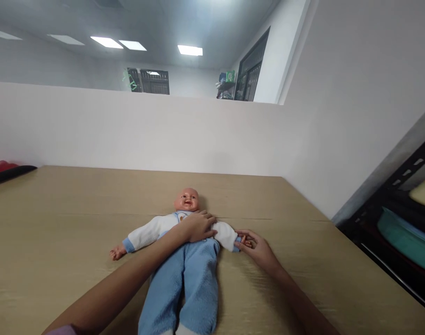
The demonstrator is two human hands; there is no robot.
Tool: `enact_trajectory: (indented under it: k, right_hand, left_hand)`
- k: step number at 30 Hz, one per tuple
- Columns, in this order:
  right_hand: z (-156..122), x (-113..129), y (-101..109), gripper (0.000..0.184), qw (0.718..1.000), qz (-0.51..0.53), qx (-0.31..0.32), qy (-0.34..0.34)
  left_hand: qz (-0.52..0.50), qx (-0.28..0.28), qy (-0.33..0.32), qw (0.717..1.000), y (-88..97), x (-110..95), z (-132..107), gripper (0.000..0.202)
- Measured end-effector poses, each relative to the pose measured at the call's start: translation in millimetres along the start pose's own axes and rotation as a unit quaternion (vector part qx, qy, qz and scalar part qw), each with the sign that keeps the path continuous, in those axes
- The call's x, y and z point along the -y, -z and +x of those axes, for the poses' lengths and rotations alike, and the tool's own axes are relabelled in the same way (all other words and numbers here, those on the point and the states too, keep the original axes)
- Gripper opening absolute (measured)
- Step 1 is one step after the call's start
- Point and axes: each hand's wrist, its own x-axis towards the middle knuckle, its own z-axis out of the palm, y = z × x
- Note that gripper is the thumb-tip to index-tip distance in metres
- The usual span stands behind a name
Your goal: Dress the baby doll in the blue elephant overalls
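Observation:
A baby doll (198, 279) in a white top with blue cuffs and blue fleece trousers lies on its back on the wooden table (76, 251), head toward the wall. Across the doll's chest rests my left hand (198, 226), its fingers stretched out near the shoulder and upper sleeve. My right hand (256, 247) pinches the blue cuff (238, 244) of the sleeve on the right, thumb below and fingers above. The doll's small hand pokes out there, partly covered by my fingers. Its other arm is spread out to the left, untouched.
A white wall (135, 130) stands behind the table. On the right, a black metal shelf (376, 232) holds a teal tray (408, 239). Red fabric (2, 167) lies by a black edge at the far left.

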Motion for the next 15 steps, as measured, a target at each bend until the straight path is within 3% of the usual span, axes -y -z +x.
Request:
enact_trajectory:
  k: [5, 9, 11, 15]
  right_hand:
    - [2, 1, -6, 0.06, 1.0, 0.012, 0.009, 0.004]
    - [3, 2, 4, 0.065, 1.0, 0.0, 0.005, 0.018]
    - [2, 1, 12, 0.059, 0.999, -0.022, 0.013, 0.035]
    - [-1, 0, 20, 0.053, 0.99, -0.114, -0.013, 0.088]
  left_hand:
    - [0.013, -0.004, 0.013, 1.0, -8.2, -1, 4, 0.028]
    - [0.006, -0.019, 0.017, 1.0, 6.1, -4, 2, 0.04]
    - [-0.012, -0.062, 0.014, 0.998, 19.7, -6, -10, 0.038]
    - [-0.072, -0.213, 0.053, 0.973, 42.7, 2, -56, 0.025]
